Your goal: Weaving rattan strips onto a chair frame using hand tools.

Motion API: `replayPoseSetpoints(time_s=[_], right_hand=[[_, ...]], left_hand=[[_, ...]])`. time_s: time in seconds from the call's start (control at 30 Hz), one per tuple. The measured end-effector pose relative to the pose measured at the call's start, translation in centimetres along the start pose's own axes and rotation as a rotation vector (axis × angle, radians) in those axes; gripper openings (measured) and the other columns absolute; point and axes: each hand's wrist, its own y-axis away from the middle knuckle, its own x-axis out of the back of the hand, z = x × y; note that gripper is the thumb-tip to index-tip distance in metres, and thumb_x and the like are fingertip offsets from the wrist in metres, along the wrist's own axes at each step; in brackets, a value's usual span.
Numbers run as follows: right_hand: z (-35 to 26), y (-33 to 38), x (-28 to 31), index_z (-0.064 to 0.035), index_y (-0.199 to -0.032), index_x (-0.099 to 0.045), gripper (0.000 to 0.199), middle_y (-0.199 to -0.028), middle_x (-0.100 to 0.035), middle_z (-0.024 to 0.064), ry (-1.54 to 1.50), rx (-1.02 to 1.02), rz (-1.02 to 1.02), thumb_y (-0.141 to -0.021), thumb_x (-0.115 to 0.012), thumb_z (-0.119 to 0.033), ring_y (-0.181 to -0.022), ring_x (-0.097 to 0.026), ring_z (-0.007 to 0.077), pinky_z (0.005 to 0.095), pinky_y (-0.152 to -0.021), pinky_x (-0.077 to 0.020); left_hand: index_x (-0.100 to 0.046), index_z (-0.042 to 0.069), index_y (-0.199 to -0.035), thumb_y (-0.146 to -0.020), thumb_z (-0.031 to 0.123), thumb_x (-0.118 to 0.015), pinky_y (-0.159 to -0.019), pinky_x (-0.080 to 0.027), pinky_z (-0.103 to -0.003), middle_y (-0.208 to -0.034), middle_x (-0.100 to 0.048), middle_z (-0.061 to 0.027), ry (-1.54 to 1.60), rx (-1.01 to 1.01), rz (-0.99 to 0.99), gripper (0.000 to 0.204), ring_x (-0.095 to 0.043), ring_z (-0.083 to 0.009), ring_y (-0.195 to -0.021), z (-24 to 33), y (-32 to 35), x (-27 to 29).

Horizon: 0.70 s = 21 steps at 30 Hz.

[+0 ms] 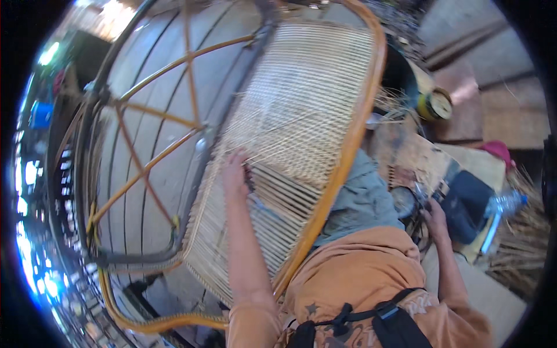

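A large panel of pale woven strands [301, 75] in a bent, orange-brown cane frame [348, 148] lies tilted in front of me. Its far part is closely woven; nearer me, straight parallel strands [272, 232] show gaps. My left hand [234, 174] is at the panel's left side, where the weave meets the open strands. Its fingers are bent, and thin slanting strands run close to them; what they hold is unclear. My right hand [434, 219] is off to the right, fingers closed around something dark among small tools, beside a black box-like object [467, 206].
Left of the panel stands a dark-rimmed frame with crossed cane struts [148, 168]. At right are a round dial-like object [402, 201], a clear plastic bottle [506, 203], a yellow-sided can [435, 104], a pink item [497, 152] and loose dry fibres [516, 249].
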Motion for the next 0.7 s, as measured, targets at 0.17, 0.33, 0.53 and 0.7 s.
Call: replayPoseSetpoints(time_s=[0.17,0.33,0.53,0.7], right_hand=[[-5.6,2.8,3.6,0.0,-0.099,-0.057,0.021,-0.083,-0.059,0.0055,-0.15,0.089,-0.09,-0.078,-0.058,-0.005,-0.081,-0.057,0.0185,0.0297,-0.076,-0.0447],[-12.7,4.5,6.5,-0.0021,-0.104,-0.062,0.024,-0.073,-0.055,-0.0028,-0.218,-0.047,-0.427,-0.08,-0.059,-0.008,-0.062,-0.05,0.0062,0.0235,-0.056,-0.0417],[-13.6,4.9,3.7,-0.0016,-0.117,-0.054,0.036,-0.098,-0.058,0.0014,-0.532,0.024,-0.509,-0.084,-0.057,-0.015,-0.084,-0.054,0.0128,0.03,-0.073,-0.0453],[-23.0,0.8,2.6,-0.0004,-0.103,-0.049,0.03,-0.087,-0.056,0.014,-0.017,0.319,-0.451,-0.087,-0.052,-0.026,-0.08,-0.057,0.0283,0.0396,-0.075,-0.0441]], left_hand=[[-0.061,0.008,-0.107,-0.08,0.01,-0.064,-0.04,-0.042,-0.024,-0.074,-0.057,-0.0006,0.21,0.008,-0.059,0.027,-0.053,-0.01,-0.05,-0.6,-0.4,0.4],[-0.059,0.008,-0.096,-0.082,0.009,-0.065,-0.039,-0.044,-0.026,-0.074,-0.056,-0.0012,0.325,0.058,-0.058,0.016,-0.053,-0.0113,-0.05,-1.1,-0.4,-0.4],[-0.054,0.007,-0.097,-0.081,0.011,-0.065,-0.038,-0.042,-0.024,-0.073,-0.057,-0.0026,0.459,0.088,-0.078,0.02,-0.055,-0.0114,-0.051,-0.4,0.1,-0.5],[-0.054,0.006,-0.1,-0.082,0.012,-0.064,-0.044,-0.043,-0.025,-0.079,-0.061,-0.0045,0.503,0.122,-0.104,0.022,-0.057,-0.012,-0.055,-0.4,0.2,-0.6]])
